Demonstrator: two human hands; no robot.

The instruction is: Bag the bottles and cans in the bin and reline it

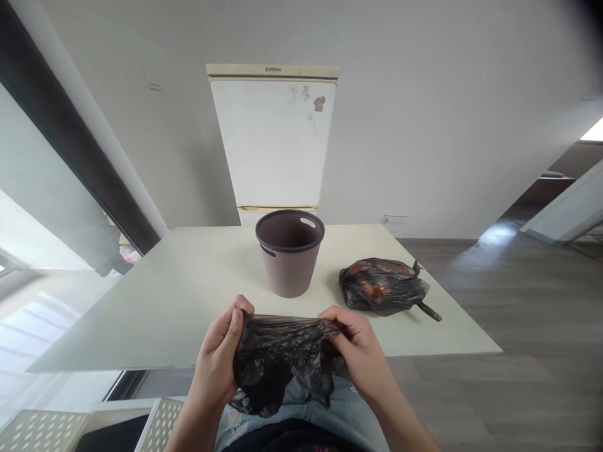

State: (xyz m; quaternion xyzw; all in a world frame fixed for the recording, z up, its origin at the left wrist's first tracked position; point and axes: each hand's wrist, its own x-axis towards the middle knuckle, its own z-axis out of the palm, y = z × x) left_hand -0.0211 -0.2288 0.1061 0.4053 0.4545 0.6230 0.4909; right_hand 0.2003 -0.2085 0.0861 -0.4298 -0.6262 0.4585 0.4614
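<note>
A thin black plastic bag (287, 351) is stretched between my two hands in front of the table's near edge, its top edge taut and its lower part hanging crumpled over my lap. My left hand (220, 351) is closed on its left end, thumb on top. At the right end, my right hand (355, 345) pinches the bag, fingers curled. Just beyond the bag, a mauve trash bin (289, 273) with a dark rim and cut-out handles stands upright on the table. No liner shows over its rim. A filled, tied black bag (384, 287) lies to the right of the bin.
The pale table (188, 295) ends just before my lap. Behind it stands a white refrigerator (273, 144) against a grey wall. White perforated baskets (42, 430) sit low at the left, and a wooden floor (471, 376) spreads at the right.
</note>
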